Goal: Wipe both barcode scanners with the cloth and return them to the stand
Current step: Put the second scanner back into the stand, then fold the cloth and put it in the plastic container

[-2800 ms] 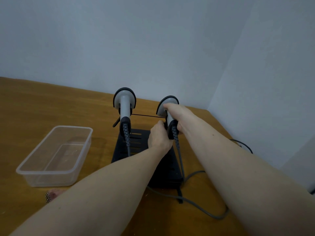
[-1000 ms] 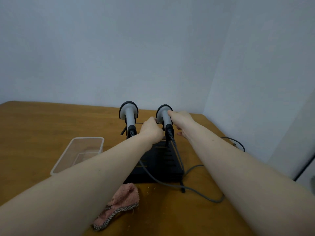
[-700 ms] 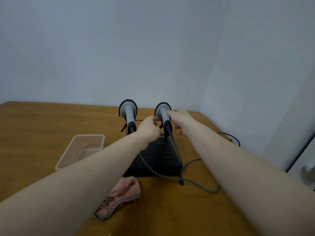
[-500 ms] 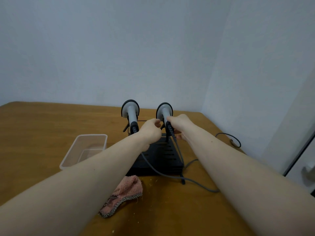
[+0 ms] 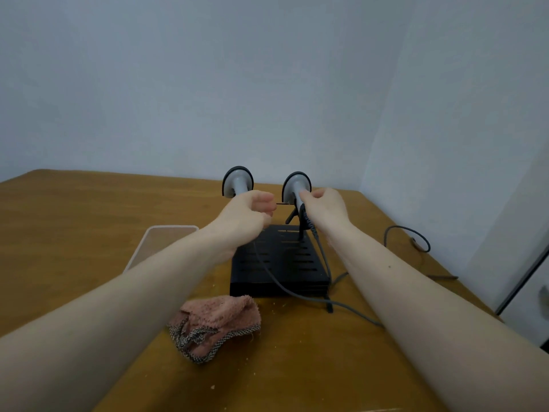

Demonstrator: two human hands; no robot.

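Note:
Two grey barcode scanners hang upright on the black stand (image 5: 282, 263) at the far middle of the wooden table. My right hand (image 5: 325, 211) pinches the handle of the right scanner (image 5: 294, 184) just below its head. My left hand (image 5: 245, 217) is curled in front of the left scanner (image 5: 237, 181) and hides its handle; whether it grips the handle is not visible. The pink cloth (image 5: 217, 318) lies crumpled on the table in front of the stand, between my forearms, with neither hand touching it.
A clear plastic container (image 5: 166, 236) sits left of the stand, partly behind my left forearm. Grey scanner cables (image 5: 297, 295) trail off the stand's front, and a dark cable loop (image 5: 407, 233) lies at the right. White walls close the corner behind the table.
My left hand has moved left, from between the two scanners to in front of the left one. My right hand stays on the right scanner. The view has tilted, bringing the cloth into sight.

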